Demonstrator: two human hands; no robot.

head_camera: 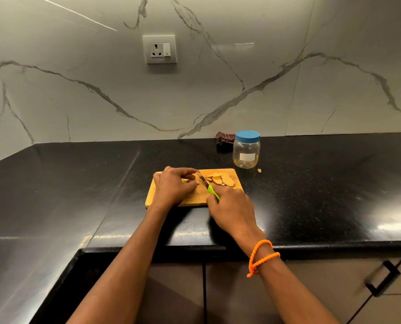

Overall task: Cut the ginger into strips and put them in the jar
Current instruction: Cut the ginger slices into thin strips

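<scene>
Ginger, a small knobbly tan piece (185,180), lies at the left of the rectangular wooden cutting board (152,195), mostly hidden under the left hand (173,184). That hand's fingers are curled down over the piece, pinning it to the board. Just to its right the narrow steel blade of the green-handled knife (203,180) slants across the board with its tip pointing away from the person, near the curled knuckles. The right hand (229,208) wraps its fingers round the green handle, and a strand of orange beads (261,256) circles its wrist.

Right of the blade, a heap of flat oval ginger slices (220,178) sits on the board's far right part. Judging from this, the slicing is well under way: most of the root looks cut into flat rounds, and only a stub is left under the left hand. The slices appear broad, not thin, so cutting them down into strips probably remains to be done.

Beyond the board's right corner stands the clear plastic jar with a blue screw lid (246,149) on the black stone counter (77,183). The lid is on. Nothing solid is visible inside it; a yellowish tint near its bottom cannot be identified. No ginger has gone in, so opening and filling remain. A small ginger scrap (259,170) lies on the counter just beside the jar's base, and a dark checked cloth (225,137) sits behind the jar against the wall.
</scene>
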